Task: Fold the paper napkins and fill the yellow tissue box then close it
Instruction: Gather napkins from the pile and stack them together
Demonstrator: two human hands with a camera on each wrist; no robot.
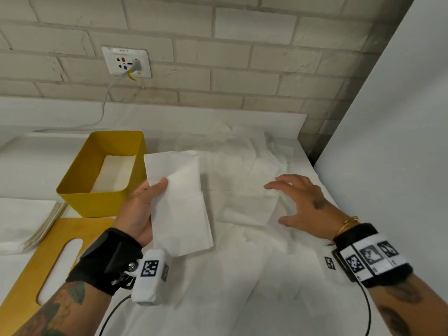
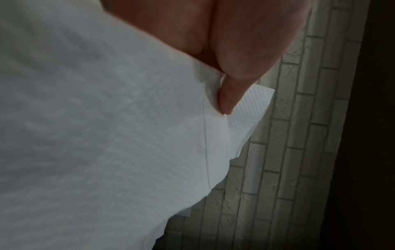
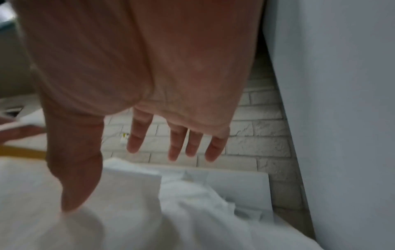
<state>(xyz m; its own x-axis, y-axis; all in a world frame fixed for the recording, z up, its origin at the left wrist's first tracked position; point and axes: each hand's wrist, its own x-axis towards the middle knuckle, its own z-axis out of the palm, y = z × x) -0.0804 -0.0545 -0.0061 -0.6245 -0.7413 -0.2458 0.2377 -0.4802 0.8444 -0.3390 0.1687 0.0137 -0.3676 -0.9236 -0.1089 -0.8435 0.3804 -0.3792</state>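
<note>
In the head view my left hand (image 1: pixel 143 207) grips a folded white napkin (image 1: pixel 180 202) held just right of the open yellow tissue box (image 1: pixel 89 200), thumb on top of the paper. In the left wrist view the thumb (image 2: pixel 233 81) presses on the napkin (image 2: pixel 107 135). White paper lies on the box floor. My right hand (image 1: pixel 295 202) hovers with fingers spread over loose unfolded napkins (image 1: pixel 249 190) on the table; in the right wrist view its fingers (image 3: pixel 177 143) are straight above the napkins (image 3: pixel 192 211) and hold nothing. The box's yellow lid (image 1: pixel 31 263) with an oval slot lies at the near left.
A stack of flat napkins (image 1: pixel 26 221) sits at the left edge beside the lid. A white brick wall (image 1: pixel 242 57) with a socket and cable (image 1: pixel 126 61) runs behind. A white panel (image 1: pixel 388 141) closes off the right side.
</note>
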